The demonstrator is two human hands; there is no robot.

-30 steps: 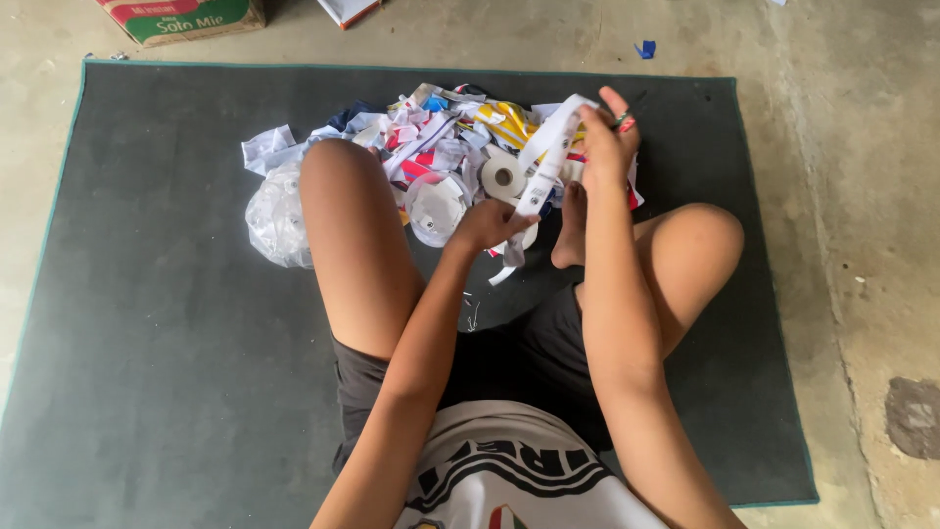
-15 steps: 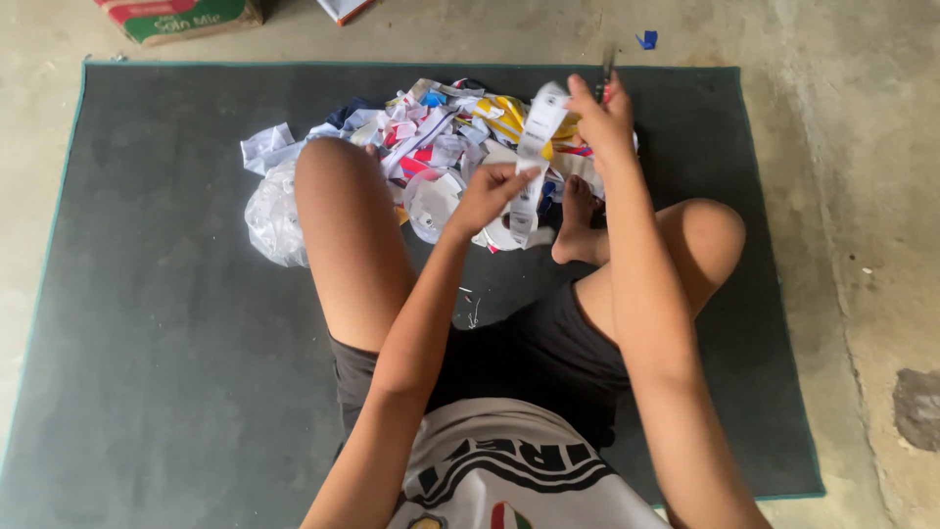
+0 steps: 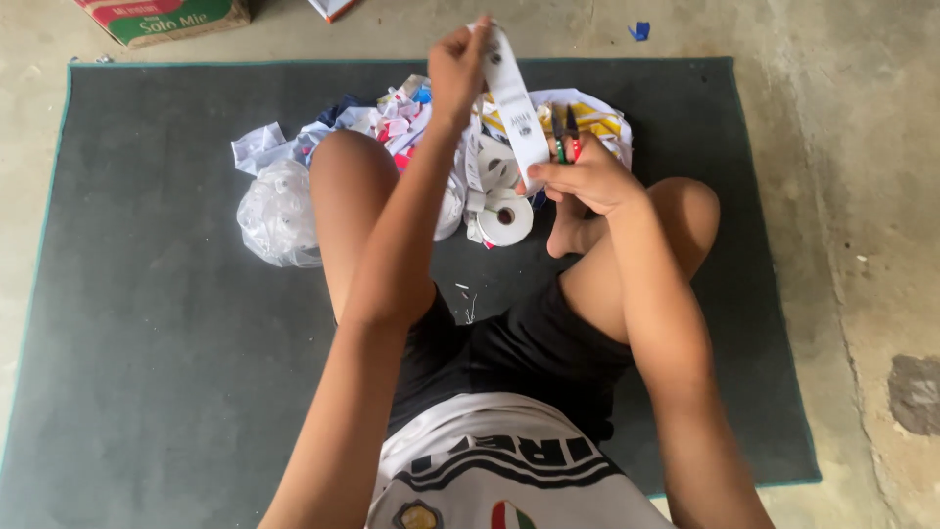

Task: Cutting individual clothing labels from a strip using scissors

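Strip of white label tape (image 3: 513,93) stretches taut between the two hands above the person's knees: the left hand (image 3: 456,61) pinches its upper end high over the pile, and the right hand (image 3: 585,178) grips the lower end while also holding what looks like a pair of scissors (image 3: 565,145) with red and green handles, the blades pointing up beside the strip. Both hands are closed on the tape, and whether the blades have already bitten into it I cannot tell. As for progress, the work appears to be somewhere in the middle. A heap of cut paper scraps (image 3: 392,113), white with bits of red, blue and yellow, lies on the dark mat (image 3: 147,343) just beyond the knees, which suggests a fair amount of cutting is done. Left over are at least two white tape rolls (image 3: 504,217) resting on the mat under the hands, touching the heap, and the strip in hand seems to run down toward them, so more tape waits to be pulled and cut. A crumpled clear plastic bag (image 3: 274,211) sits beside the left knee, touching the scraps. A cardboard box (image 3: 162,18) stands on the concrete floor (image 3: 862,196) beyond the mat's far corner, well apart from the work
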